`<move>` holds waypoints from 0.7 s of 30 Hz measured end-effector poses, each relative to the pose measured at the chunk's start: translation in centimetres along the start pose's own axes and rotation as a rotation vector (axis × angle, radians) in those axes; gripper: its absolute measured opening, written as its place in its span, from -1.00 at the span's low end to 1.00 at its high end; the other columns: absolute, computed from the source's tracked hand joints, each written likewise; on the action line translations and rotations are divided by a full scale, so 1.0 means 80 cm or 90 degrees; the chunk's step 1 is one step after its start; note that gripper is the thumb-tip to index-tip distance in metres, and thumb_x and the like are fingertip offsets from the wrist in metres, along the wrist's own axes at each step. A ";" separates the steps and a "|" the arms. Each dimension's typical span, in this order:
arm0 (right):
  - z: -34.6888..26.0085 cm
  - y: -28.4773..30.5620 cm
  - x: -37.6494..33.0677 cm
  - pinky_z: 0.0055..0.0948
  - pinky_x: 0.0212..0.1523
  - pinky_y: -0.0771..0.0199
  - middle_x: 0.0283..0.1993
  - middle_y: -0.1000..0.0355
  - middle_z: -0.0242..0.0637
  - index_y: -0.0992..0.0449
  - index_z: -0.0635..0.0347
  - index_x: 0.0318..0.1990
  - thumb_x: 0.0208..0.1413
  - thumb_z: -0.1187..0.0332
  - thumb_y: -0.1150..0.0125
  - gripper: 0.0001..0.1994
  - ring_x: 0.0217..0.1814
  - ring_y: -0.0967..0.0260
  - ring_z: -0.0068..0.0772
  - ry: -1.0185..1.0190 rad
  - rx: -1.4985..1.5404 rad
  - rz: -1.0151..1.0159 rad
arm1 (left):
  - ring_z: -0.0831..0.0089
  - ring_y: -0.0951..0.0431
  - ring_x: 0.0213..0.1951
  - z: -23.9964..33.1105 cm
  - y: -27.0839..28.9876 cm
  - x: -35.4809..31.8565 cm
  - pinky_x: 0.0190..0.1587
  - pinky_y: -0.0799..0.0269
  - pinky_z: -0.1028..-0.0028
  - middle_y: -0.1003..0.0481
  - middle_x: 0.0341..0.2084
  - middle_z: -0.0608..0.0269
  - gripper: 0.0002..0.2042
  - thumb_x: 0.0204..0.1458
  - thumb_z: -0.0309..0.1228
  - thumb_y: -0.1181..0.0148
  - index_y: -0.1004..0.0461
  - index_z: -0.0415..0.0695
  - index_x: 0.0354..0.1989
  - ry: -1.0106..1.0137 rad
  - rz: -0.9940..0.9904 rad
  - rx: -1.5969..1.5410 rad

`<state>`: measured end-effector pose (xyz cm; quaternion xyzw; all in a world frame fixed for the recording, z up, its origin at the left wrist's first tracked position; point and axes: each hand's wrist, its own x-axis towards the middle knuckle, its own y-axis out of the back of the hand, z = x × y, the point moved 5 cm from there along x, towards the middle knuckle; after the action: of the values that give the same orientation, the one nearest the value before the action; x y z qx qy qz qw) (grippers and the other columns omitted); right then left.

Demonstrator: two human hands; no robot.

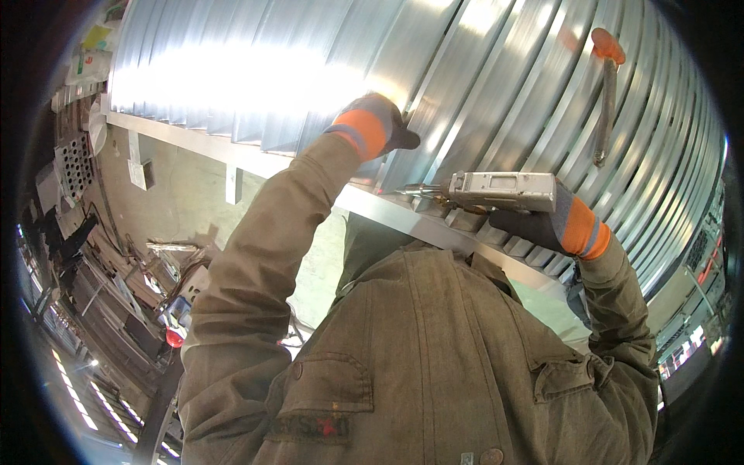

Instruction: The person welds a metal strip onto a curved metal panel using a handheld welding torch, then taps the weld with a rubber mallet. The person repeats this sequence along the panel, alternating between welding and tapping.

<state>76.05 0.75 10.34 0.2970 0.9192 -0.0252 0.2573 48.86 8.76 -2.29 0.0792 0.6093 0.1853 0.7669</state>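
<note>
Long silvery aluminium profiles (535,93) lie side by side across a metal frame rail (403,222). My left hand (378,124), in a dark glove with an orange cuff, grips one profile near its end; some of its fingers are hidden. My right hand (554,223), gloved alike, is closed round the handle of a grey power drill (502,191). The drill lies level, its bit pointing left at the profile end just below my left hand. Whether the tip touches the metal I cannot tell.
A mallet (608,48) with an orange head rests on the profiles at the upper right. Beyond the left end of the rail are a perforated panel (74,167) and piled scrap (108,287) on the floor. Strong glare covers the upper left profiles.
</note>
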 end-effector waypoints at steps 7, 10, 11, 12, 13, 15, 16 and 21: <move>0.007 -0.003 0.004 -0.32 0.06 -0.69 0.10 -0.69 -0.15 -0.65 0.15 0.23 0.30 0.25 -0.46 -0.61 0.00 -0.68 -0.32 0.028 0.027 0.019 | 0.29 -0.62 -0.49 -0.007 -0.006 0.006 -0.24 -0.59 0.25 -0.65 -0.54 0.19 -0.50 0.13 0.15 -0.43 -0.76 -0.14 -0.30 -0.044 -0.002 -0.037; -0.004 0.004 -0.002 -0.33 0.03 -0.69 0.11 -0.69 -0.17 -0.64 0.19 0.23 0.30 0.29 -0.46 -0.60 -0.03 -0.68 -0.35 0.084 -0.018 0.045 | 0.32 -0.63 -0.48 -0.012 -0.009 0.009 -0.28 -0.59 0.29 -0.65 -0.55 0.20 -0.53 0.13 0.11 -0.44 -0.75 -0.13 -0.38 -0.012 -0.008 -0.089; -0.006 0.011 -0.011 -0.34 0.01 -0.69 0.09 -0.70 -0.19 -0.64 0.19 0.24 0.31 0.31 -0.45 -0.61 -0.04 -0.67 -0.37 0.083 -0.018 0.070 | 0.36 -0.60 -0.53 -0.012 -0.008 0.009 -0.37 -0.56 0.32 -0.63 -0.57 0.21 -0.54 0.10 0.08 -0.48 -0.71 -0.15 -0.40 -0.016 0.000 -0.081; -0.010 0.022 -0.025 -0.35 0.00 -0.69 0.08 -0.70 -0.21 -0.64 0.19 0.24 0.31 0.33 -0.44 -0.62 -0.05 -0.66 -0.39 0.079 -0.024 0.096 | 0.39 -0.58 -0.58 -0.012 -0.007 0.010 -0.46 -0.53 0.36 -0.61 -0.58 0.22 -0.54 0.08 0.05 -0.52 -0.68 -0.17 -0.41 -0.013 0.012 -0.076; -0.011 0.031 -0.041 -0.36 -0.01 -0.68 0.07 -0.70 -0.23 -0.63 0.18 0.24 0.32 0.35 -0.42 -0.62 -0.07 -0.66 -0.42 0.055 -0.048 0.118 | 0.43 -0.55 -0.63 -0.011 -0.005 0.010 -0.54 -0.50 0.39 -0.59 -0.60 0.24 -0.54 0.06 0.03 -0.56 -0.64 -0.19 -0.43 -0.023 0.022 -0.070; 0.003 0.058 -0.085 -0.38 -0.06 -0.67 -0.02 -0.69 -0.27 -0.65 0.19 0.20 0.33 0.39 -0.39 -0.67 -0.12 -0.63 -0.44 -0.113 0.070 0.241 | 0.43 -0.55 -0.62 -0.011 -0.006 0.009 -0.54 -0.50 0.39 -0.59 -0.60 0.23 -0.53 0.06 0.04 -0.56 -0.63 -0.20 -0.42 -0.003 -0.005 -0.098; 0.016 0.072 -0.113 -0.39 -0.09 -0.66 -0.07 -0.69 -0.29 -0.65 0.20 0.18 0.34 0.40 -0.37 -0.70 -0.14 -0.62 -0.45 -0.231 0.121 0.307 | 0.43 -0.56 -0.62 -0.010 -0.005 0.008 -0.54 -0.51 0.39 -0.59 -0.59 0.22 -0.52 0.06 0.04 -0.57 -0.63 -0.20 -0.42 0.003 -0.015 -0.106; 0.032 0.162 -0.238 -0.41 -0.25 -0.47 -0.29 -0.58 -0.39 -0.65 0.24 -0.05 0.35 0.32 -0.39 -0.81 -0.29 -0.46 -0.52 -0.229 -0.024 0.706 | 0.42 -0.53 -0.63 -0.006 0.000 -0.009 -0.56 -0.45 0.37 -0.58 -0.60 0.23 -0.57 0.03 -0.02 -0.60 -0.63 -0.18 -0.40 -0.002 0.027 -0.198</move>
<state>97.60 0.77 18.81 0.7204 0.5683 0.0800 0.3895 48.26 8.44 -1.74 -0.0277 0.5700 0.2933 0.7670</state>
